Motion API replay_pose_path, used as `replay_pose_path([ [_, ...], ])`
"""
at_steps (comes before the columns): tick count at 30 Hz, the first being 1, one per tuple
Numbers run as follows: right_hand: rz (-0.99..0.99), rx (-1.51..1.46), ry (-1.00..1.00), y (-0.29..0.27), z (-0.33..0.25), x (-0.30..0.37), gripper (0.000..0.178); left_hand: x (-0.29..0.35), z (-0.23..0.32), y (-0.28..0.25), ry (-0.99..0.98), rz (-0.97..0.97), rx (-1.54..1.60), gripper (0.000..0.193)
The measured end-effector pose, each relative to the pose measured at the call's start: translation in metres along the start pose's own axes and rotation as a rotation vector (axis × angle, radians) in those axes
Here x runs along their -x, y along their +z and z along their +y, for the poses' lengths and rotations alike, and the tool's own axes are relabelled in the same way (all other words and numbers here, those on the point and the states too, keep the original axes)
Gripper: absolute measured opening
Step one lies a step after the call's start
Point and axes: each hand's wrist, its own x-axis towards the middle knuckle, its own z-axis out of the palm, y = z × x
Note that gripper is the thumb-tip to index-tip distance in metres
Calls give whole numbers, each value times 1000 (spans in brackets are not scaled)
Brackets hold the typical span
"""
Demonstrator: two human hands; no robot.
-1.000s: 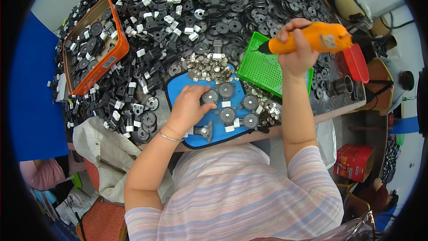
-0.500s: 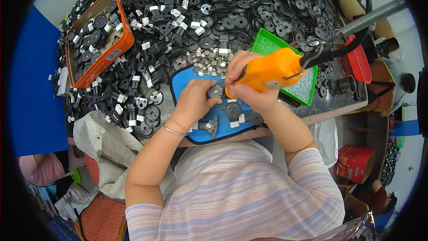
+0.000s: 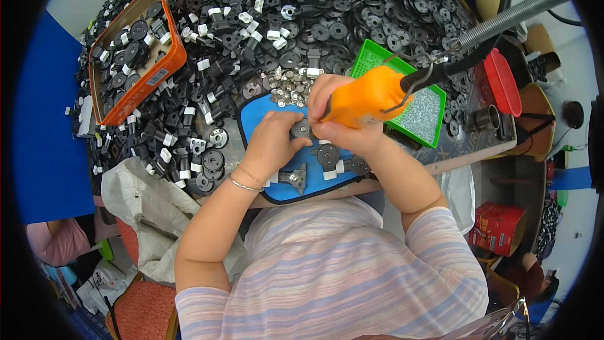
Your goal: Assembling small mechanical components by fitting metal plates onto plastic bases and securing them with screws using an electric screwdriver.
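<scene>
Our right hand (image 3: 343, 129) has brought the orange driver (image 3: 365, 97) down, closed around it. Our left hand (image 3: 272, 141) still pinches a black disc part (image 3: 301, 129) on the blue mat (image 3: 255, 116) at the worktop's near edge.

I sat in a small assembly workshop. My bench (image 3: 465, 157) was heaped with black discs (image 3: 352, 0) and white-capped parts, more of them sorted in an orange tray (image 3: 165, 69). A green tray (image 3: 428, 110) held tiny screws, and a powered driver (image 3: 368, 97) hung from a spring (image 3: 509, 12) and cable overhead.

Head view, steeply down, close.
</scene>
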Motion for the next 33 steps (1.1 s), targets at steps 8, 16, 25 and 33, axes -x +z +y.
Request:
replay_pose_path([
  [8, -137, -43, -208, -30, -38, -19, 26, 2, 1, 0, 10, 41, 16, 45],
  [16, 619, 198, -424, -114, -21, -7, 18, 2, 7, -1, -14, 26, -6, 46],
  [25, 627, 187, -351, -129, -5, -11, 15, 2, 5, 1, -9, 35, -19, 46],
  [33, 638, 198, -357, -126, -7, -15, 14, 2, 5, 1, -20, 35, 3, 47],
])
